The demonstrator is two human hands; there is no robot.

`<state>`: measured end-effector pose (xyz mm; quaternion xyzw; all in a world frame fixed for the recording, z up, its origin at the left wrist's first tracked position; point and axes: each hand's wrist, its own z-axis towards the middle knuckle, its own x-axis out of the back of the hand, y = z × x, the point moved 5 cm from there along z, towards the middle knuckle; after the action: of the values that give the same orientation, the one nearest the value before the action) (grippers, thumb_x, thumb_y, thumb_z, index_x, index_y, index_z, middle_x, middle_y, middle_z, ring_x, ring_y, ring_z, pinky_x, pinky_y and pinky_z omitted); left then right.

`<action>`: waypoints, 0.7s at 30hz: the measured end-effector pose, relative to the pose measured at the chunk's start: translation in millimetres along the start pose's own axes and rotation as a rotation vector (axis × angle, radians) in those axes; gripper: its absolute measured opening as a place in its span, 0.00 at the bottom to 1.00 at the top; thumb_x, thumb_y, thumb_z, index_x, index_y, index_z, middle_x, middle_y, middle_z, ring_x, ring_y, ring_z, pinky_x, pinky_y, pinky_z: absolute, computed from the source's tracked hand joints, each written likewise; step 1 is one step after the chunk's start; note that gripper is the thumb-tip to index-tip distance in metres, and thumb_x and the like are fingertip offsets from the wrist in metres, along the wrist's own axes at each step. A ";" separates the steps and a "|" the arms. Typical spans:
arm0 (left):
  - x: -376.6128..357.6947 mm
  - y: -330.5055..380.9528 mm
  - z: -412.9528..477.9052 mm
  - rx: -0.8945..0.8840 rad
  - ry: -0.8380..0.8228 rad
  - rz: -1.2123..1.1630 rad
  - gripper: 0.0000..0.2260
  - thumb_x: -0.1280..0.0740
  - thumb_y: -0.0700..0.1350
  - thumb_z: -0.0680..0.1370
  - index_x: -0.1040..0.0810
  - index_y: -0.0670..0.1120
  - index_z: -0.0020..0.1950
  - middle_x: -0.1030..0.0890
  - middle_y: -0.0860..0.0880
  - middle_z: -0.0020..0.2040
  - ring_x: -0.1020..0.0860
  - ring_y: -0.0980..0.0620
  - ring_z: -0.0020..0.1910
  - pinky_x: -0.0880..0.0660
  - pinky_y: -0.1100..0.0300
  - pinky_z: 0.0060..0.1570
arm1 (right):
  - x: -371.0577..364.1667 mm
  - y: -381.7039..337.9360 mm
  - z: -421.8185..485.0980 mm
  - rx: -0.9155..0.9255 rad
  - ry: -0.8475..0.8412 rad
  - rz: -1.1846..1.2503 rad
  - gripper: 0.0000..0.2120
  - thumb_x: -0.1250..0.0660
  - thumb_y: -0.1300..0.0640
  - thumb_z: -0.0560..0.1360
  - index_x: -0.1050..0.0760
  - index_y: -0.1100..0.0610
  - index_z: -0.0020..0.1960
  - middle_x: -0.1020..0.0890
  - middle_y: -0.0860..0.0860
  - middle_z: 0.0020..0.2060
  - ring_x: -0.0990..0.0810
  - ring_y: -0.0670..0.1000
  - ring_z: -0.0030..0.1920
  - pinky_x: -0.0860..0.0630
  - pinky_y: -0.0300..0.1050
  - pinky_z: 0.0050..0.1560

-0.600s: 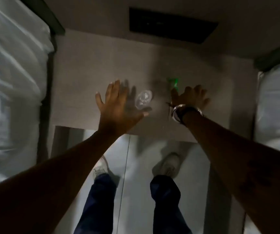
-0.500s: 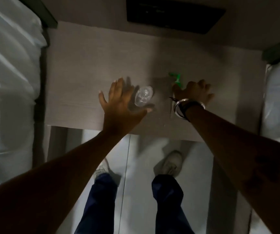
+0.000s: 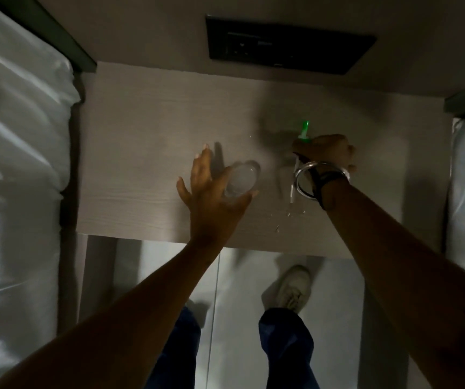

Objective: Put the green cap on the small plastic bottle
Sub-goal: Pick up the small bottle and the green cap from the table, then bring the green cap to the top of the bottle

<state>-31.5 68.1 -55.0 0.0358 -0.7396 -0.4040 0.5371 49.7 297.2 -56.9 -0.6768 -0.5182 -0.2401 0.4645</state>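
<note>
Two bare hands reach over a pale wood-grain tabletop point(image 3: 141, 130) in dim light. The left hand point(image 3: 208, 192) has its fingers point(image 3: 201, 164) spread apart and straight, the thumb out to the right, and its palm sits against the near left side of a small clear plastic bottle point(image 3: 241, 178); whether it actually touches is hard to tell. The bottle stands upright, its long axis pointing up toward the camera, so mostly its round top shows. The right hand point(image 3: 328, 153) is curled, its fingers drawn together around the lower end of a green cap with a slim nozzle point(image 3: 304, 130). The cap's long axis runs away from the person, its green tip pointing toward the far edge of the tabletop. Cap and bottle are apart, the cap to the right and farther back. A silver bangle point(image 3: 314, 178) and a dark band circle the right wrist. A black wall panel point(image 3: 290, 46) sits beyond the tabletop, and white bedding point(image 3: 15, 164) lies on the left.
</note>
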 end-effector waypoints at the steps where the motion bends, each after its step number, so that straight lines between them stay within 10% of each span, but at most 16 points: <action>1: -0.3 -1.4 0.6 0.012 -0.014 -0.007 0.21 0.31 0.66 0.70 0.21 0.56 0.56 0.43 0.45 0.80 0.47 0.46 0.78 0.56 0.33 0.71 | 7.8 -5.8 -5.3 0.030 -0.037 0.176 0.15 0.27 0.47 0.68 0.18 0.56 0.47 0.19 0.57 0.57 0.24 0.57 0.60 0.27 0.50 0.61; 4: -0.6 -3.2 2.0 0.026 -0.056 0.012 0.22 0.34 0.69 0.71 0.24 0.60 0.61 0.49 0.47 0.81 0.52 0.48 0.79 0.58 0.33 0.72 | 45.4 -29.4 -45.5 0.220 -0.029 0.769 0.07 0.25 0.55 0.68 0.17 0.56 0.45 0.25 0.58 0.66 0.27 0.53 0.65 0.25 0.39 0.60; 7: -2.6 -2.1 -1.3 0.021 -0.042 0.072 0.23 0.35 0.68 0.71 0.26 0.60 0.63 0.49 0.45 0.81 0.52 0.46 0.79 0.55 0.32 0.73 | 69.1 -47.8 -93.5 0.475 -0.020 1.015 0.06 0.25 0.55 0.67 0.17 0.50 0.44 0.30 0.62 0.69 0.32 0.62 0.70 0.26 0.55 0.65; 12: -8.9 -5.1 -6.5 0.037 0.004 0.142 0.26 0.37 0.69 0.70 0.30 0.61 0.64 0.48 0.44 0.80 0.52 0.45 0.79 0.53 0.32 0.72 | 61.3 -65.5 -123.6 0.676 0.013 0.717 0.12 0.27 0.54 0.68 0.22 0.53 0.51 0.26 0.56 0.67 0.29 0.59 0.68 0.30 0.49 0.67; 21: -13.6 -9.5 -8.8 0.005 0.079 0.201 0.28 0.39 0.70 0.72 0.32 0.60 0.69 0.46 0.43 0.80 0.49 0.46 0.79 0.55 0.37 0.71 | 48.0 -58.3 -144.6 0.876 0.073 0.445 0.14 0.26 0.53 0.68 0.20 0.61 0.48 0.35 0.69 0.70 0.38 0.68 0.71 0.36 0.70 0.67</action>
<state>-22.2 63.4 -70.7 -0.0212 -0.7185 -0.3447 0.6037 35.1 195.1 69.5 -0.5031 -0.3967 0.0817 0.7634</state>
